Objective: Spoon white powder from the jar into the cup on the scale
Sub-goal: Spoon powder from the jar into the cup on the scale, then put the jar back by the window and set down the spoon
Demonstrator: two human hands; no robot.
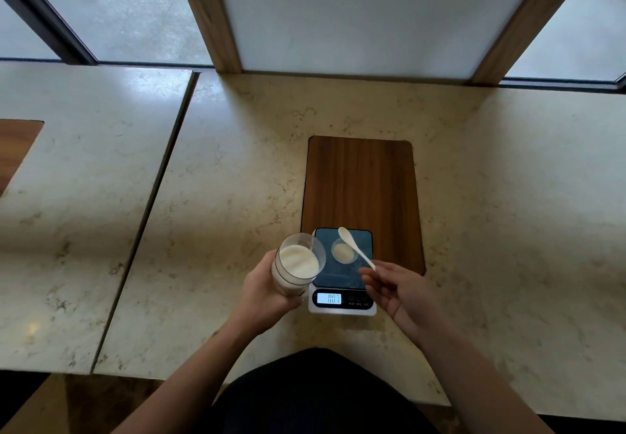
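Setting: a pale marbled stone countertop filled most of the frame, with frosted window panes and wooden frame posts along the top edge.
Wooden panel: a dark brown rectangular wooden panel lay in the counter at centre frame, just above the scale.
Scale: a small digital kitchen scale with a dark square platform and white base sat at lower centre, its far edge overlapping the wooden panel. Its lit display faced the person; the digits were too blurred to read with certainty.
Cup: a small clear round cup stood upright on the scale's platform, holding a shallow layer of white powder.
Jar: a clear cylindrical glass jar of white powder was tilted with its open mouth toward the scale, just left of the platform and raised off the counter.
Left hand: the left hand was wrapped around the lower body of the jar, holding it at lower centre-left.
Spoon: a slim white plastic spoon angled up and left across the platform, its bowl above the cup's far rim. Whether the bowl carried powder could not be told.
Right hand: the right hand pinched the end of the spoon's handle between thumb and fingertips, the other fingers loosely curled, right of the scale.
Person: bare forearms entered from the bottom edge, with dark clothing at bottom centre.
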